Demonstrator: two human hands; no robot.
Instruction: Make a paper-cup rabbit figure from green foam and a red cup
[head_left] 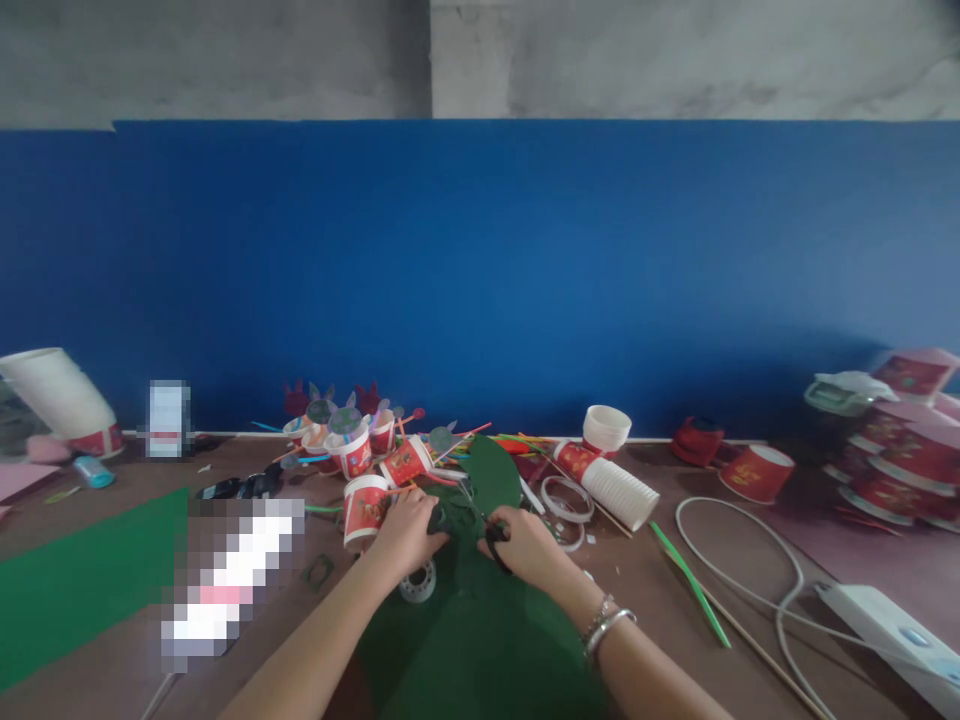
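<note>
My right hand point(525, 543) is closed around the black handle of a pair of scissors point(496, 550), whose blades point forward and to the left. Pinched in my left hand point(407, 530) is a small dark green piece point(437, 517), partly covered by the fingers. Beneath both hands lies a dark green sheet point(487, 650). A larger rounded green piece point(492, 475) shows just beyond the scissors. Beside my left wrist sits a roll of tape point(418, 582). A red paper cup point(364, 512) is close to my left hand.
Decorated cups point(349, 452) crowd the back left. Stacked cups point(616, 490) lie on their side at right, near a coiled clear tube point(568, 500). Farther right are a white cable point(780, 550) and a power strip point(892, 630). Another green sheet point(90, 585) lies left.
</note>
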